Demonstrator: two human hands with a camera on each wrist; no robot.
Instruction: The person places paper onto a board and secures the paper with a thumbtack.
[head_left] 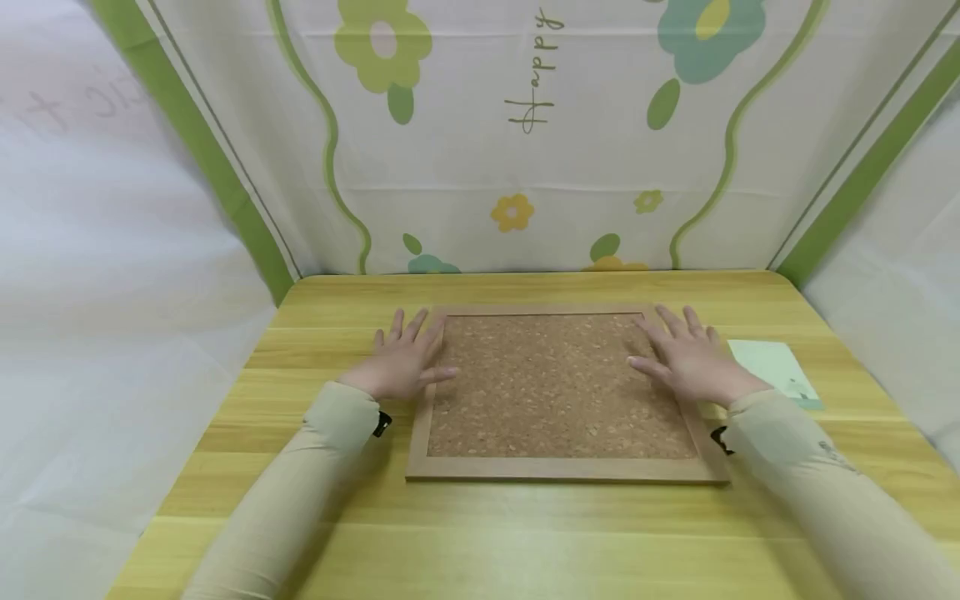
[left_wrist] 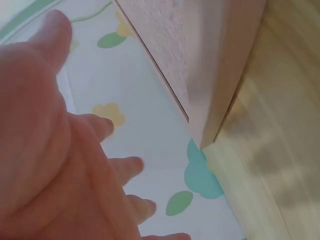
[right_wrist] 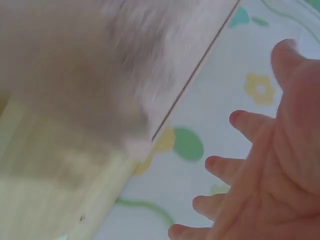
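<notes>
A cork board in a light wooden frame lies flat on the wooden table. My left hand, fingers spread, is over the board's left edge, its thumb reaching across the frame toward the cork. On the opposite side my right hand is spread over the right edge, with the thumb above the cork. Neither hand grips anything. In the left wrist view, the left palm and separated fingers appear beside the frame's corner. The right wrist view shows the right palm with fingers apart, near the blurred board.
A pale green sheet or pad of paper lies on the table to the right of the board, beside the right hand. Behind the table hangs a white cloth with printed flowers. White cloth also hangs at both sides.
</notes>
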